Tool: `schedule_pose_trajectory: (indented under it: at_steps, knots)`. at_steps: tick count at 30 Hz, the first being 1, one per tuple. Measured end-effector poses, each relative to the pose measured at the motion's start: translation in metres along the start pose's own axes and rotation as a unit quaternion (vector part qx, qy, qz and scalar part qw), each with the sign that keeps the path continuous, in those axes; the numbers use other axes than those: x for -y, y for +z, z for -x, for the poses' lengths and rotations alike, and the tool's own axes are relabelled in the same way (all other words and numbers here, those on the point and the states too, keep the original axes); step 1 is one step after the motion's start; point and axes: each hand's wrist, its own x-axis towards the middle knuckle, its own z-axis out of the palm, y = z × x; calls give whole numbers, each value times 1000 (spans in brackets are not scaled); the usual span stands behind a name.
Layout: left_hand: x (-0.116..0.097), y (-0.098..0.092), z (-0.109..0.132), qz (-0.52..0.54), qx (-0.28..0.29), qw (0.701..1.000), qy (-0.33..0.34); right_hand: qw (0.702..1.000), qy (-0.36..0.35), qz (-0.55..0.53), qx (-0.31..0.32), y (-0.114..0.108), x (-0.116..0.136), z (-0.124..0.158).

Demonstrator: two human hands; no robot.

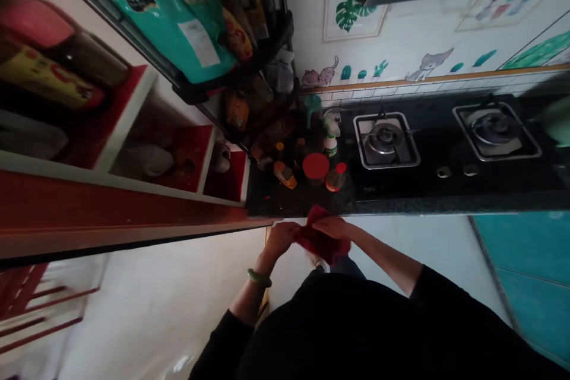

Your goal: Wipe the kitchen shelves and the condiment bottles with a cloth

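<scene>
A crumpled dark red cloth (pixel 322 241) hangs at the front edge of the black granite counter (pixel 294 199). My left hand (pixel 281 239), with a green bangle (pixel 259 277) on the wrist, pinches one side of the cloth. My right hand (pixel 332 227) grips the other side, and the two hands are close together. Both black sleeves end at the forearms. The cloth's lower part hangs below the counter edge.
Bottles, a red-lidded jar (pixel 316 167) and condiment containers stand on the counter beside a two-burner gas hob (pixel 439 136). Shelves with red linings and packaged goods run along the left. Decorated tiles line the wall behind the hob.
</scene>
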Motion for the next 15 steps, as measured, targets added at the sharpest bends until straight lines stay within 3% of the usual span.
schedule_pose_trajectory:
  at_steps: [5, 7, 9, 12, 15]
  knots:
    - [7, 8, -18, 52, -55, 997, -16, 982, 11, -111, -149, -2, -13, -5]
    - [4, 16, -16, 63, -43, 997, -13, 972, 35, -158, -170, -5, -15, 0]
    - [-2, 28, -14, 72, -3, 997, -6, 958, 38, -246, -139, -5, -16, 6]
    - [-12, 51, -20, 63, 42, 997, 23, 912, 18, -405, -59, -2, -24, 20]
    - [-18, 71, -42, 27, 11, 997, 72, 886, 7, -464, -7, -3, -41, 40]
